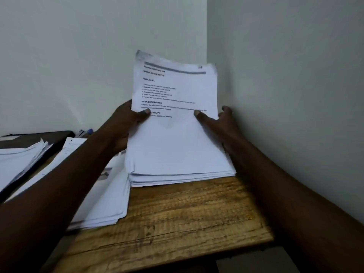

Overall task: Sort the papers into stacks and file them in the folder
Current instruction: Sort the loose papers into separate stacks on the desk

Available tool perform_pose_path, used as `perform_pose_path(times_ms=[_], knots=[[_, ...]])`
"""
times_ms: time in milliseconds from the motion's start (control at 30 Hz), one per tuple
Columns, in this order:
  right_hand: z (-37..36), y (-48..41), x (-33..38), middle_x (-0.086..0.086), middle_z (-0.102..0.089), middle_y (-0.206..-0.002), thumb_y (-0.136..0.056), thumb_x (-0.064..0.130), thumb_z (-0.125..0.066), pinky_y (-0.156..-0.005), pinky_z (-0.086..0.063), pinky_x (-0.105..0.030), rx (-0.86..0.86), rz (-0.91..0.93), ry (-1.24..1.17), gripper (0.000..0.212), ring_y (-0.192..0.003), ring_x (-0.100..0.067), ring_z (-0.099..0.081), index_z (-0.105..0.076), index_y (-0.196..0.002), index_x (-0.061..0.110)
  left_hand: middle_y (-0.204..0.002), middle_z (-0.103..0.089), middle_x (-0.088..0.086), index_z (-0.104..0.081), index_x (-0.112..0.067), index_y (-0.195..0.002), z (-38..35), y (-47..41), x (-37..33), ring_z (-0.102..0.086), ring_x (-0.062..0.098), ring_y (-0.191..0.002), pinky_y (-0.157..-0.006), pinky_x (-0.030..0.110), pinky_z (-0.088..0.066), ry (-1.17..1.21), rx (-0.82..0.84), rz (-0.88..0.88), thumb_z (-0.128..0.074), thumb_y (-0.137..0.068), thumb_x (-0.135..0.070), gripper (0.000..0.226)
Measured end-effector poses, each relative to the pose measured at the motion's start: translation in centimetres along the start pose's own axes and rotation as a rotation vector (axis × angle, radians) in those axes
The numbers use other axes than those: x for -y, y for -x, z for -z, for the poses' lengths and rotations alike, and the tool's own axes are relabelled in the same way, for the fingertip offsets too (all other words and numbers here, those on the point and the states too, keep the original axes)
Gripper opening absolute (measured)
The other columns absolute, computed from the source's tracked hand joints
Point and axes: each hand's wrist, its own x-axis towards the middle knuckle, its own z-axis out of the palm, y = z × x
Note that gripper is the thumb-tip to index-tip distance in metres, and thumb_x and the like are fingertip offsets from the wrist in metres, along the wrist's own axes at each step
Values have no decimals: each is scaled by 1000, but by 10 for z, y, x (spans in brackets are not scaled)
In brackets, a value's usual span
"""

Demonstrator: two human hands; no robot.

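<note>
**Loose stack on edge could slip or mix**

The stack of papers point(177, 138) stands tilted at the far right of the wooden surface point(177, 213), close to the corner of the walls. Its bottom edge rests on the wood and its top leans away. The left hand point(128, 125) grips the left edge with the thumb laid across the printed front page. The right hand point(222, 127) grips the right edge the same way, fingers behind.

The bottom sheets are already uneven and stepped. If the grip loosens, I judge they could fan out and slide across the wood, perhaps off its right edge. The top sags, so a thumb pressing hard may crease the front page.

A second pile point(102, 198) lies flat just to the left, under the left forearm. A careless sweep of that arm could drag it askew or mingle the two lots. Further left, more sheets point(17, 164) lie on what looks like a dark folder point(55, 137).
</note>
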Motion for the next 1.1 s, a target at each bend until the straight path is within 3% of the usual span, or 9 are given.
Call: perform_pose_path(times_ms=[67, 133, 267, 400, 500, 633, 800, 1000, 1100], knots=[[5, 5, 14, -11, -64, -127, -73, 56, -77, -100, -50, -40, 309, -41, -266, 74, -111, -26, -66, -60, -128, 9, -138, -59, 16, -46, -4, -142, 6, 11, -10, -59, 34, -124, -101, 48, -51, -4, -15, -85, -55, -95, -4, 48], [6, 10, 26, -13, -69, -119, -89, 33, -68, -101, -48, -49, 492, -42, -382, 41, -109, -30, -67, -64, -121, 7, -127, -66, 10, -49, -6, -138, 5, 22, -20, -67, 26, -112, -91, 37, -56, -75, -153, -201, -54, -98, -4, 41], [1, 19, 55, -28, -63, -120, -81, 28, -76, -97, -43, -65, 295, 88, -352, 45, -109, -40, -63, -66, -117, 3, -117, -71, 4, -57, -13, -128, -6, 33, -50, -70, 18, -99, -81, 31, -58, -135, -203, -347, -62, -94, -6, 35], [18, 29, 106, -4, -71, -110, -92, 15, -63, -89, -56, -35, 112, 355, -278, 23, -98, -19, -70, -65, -115, 13, -120, -70, 5, -57, -9, -129, -17, 35, -85, -70, 20, -104, -86, 36, -58, -55, -123, -331, -63, -92, -3, 38], [27, 37, 125, 5, -71, -104, -94, 16, -60, -79, -56, -25, 88, 482, -206, 16, -92, -9, -70, -65, -108, 22, -117, -71, 6, -60, -12, -119, -25, 34, -97, -71, 20, -103, -87, 36, -58, -9, -128, -368, -64, -90, 2, 33], [33, 46, 118, 5, -71, -108, -89, 19, -69, -82, -56, -27, 107, 446, -210, 22, -96, -10, -69, -65, -110, 23, -116, -71, 8, -62, -8, -123, -25, 38, -98, -71, 24, -103, -87, 37, -58, -18, -134, -371, -73, -80, -8, 44], [38, 54, 112, -2, -72, -110, -84, 24, -74, -92, -55, -40, 106, 387, -229, 30, -101, -18, -69, -67, -112, 16, -108, -74, 7, -64, -7, -120, -25, 43, -87, -73, 23, -95, -80, 36, -59, -32, -127, -299, -69, -87, -6, 33], [35, 57, 124, 9, -69, -99, -91, 24, -66, -77, -55, -23, 55, 422, -225, 16, -90, -5, -67, -62, -106, 22, -103, -76, 7, -66, -7, -117, -34, 44, -74, -74, 22, -90, -77, 37, -60, -12, -137, -254, -69, -87, -5, 30], [34, 61, 135, 4, -68, -107, -90, 23, -67, -82, -57, -28, 33, 441, -265, 25, -99, -13, -67, -59, -113, 19, -106, -75, 6, -66, -10, -114, -35, 42, -82, -74, 22, -92, -77, 36, -61, 35, -153, -288, -70, -88, -6, 27]])
